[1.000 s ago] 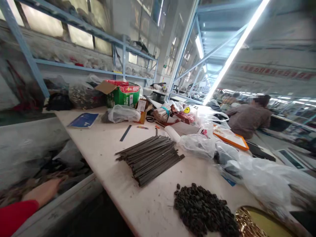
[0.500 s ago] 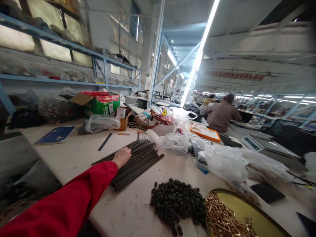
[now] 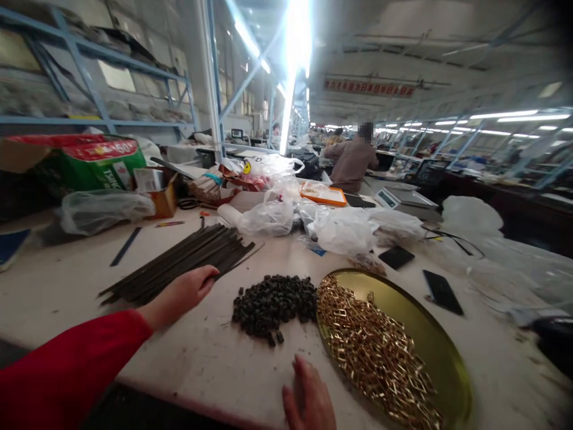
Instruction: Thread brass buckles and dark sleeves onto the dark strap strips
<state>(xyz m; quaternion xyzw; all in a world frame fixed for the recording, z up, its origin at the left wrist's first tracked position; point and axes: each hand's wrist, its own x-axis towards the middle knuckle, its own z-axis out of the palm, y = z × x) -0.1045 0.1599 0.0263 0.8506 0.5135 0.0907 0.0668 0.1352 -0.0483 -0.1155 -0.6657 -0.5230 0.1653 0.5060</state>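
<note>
My left hand (image 3: 184, 291), in a red sleeve, lies at the near right edge of a bundle of long dark strips (image 3: 179, 263). Its fingers are curled over the end of the nearest strips. My right hand (image 3: 308, 399) shows at the bottom edge, resting on the white table (image 3: 215, 364) with fingers stretched out and nothing in them. Between the hands sits a heap of small dark pieces (image 3: 274, 300). To the right of the heap is a round gold tray (image 3: 447, 349) filled with several small brass clips (image 3: 371, 349).
Crumpled plastic bags (image 3: 344, 227) lie behind the tray, with two dark phones (image 3: 441, 291) to their right. A green carton (image 3: 85, 161) and a small brown box (image 3: 163, 200) stand at back left. Another person (image 3: 351, 161) sits beyond an orange tray (image 3: 323, 193) and a scale (image 3: 405, 200).
The view has swung right and down. My left hand slid from the middle of the strip bundle to its near end. My right hand and the whole gold tray came into view.
</note>
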